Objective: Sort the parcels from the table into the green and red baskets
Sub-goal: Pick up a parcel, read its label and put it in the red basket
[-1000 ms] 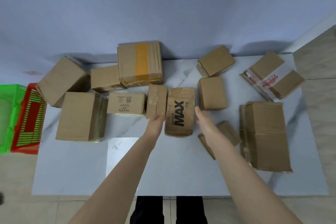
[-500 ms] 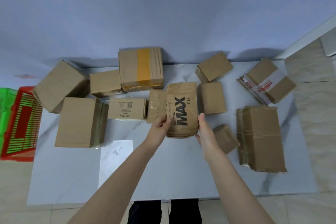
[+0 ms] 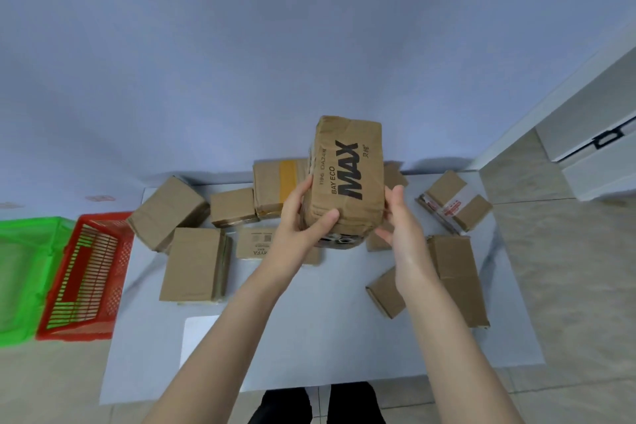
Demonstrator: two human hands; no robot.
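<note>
Holding the MAX parcel (image 3: 347, 179) up clear of the worktop (image 3: 309, 337), I have it clasped at its lower, near end between both hands. My left hand (image 3: 299, 220) wraps the left side with the thumb laid across the printed face. My right hand (image 3: 402, 227) cups the right side, thumb up along the edge and fingers curled underneath. My grip is thus closed on it from both flanks.

Its long axis runs up and away from me, print facing me, and its far end rises above the other parcels (image 3: 192, 268) lying on the worktop behind and around it.

Both baskets stand off the worktop's left end, well to the left of my grip. The red basket (image 3: 86, 279) is just beside the worktop and the green basket (image 3: 24, 272) is beyond it. My left hand is the nearer one to them.

I judge the next move to be a swing leftward, carried high enough to pass over the parcels crowded at that end. Which basket this one belongs in I cannot tell.
</note>
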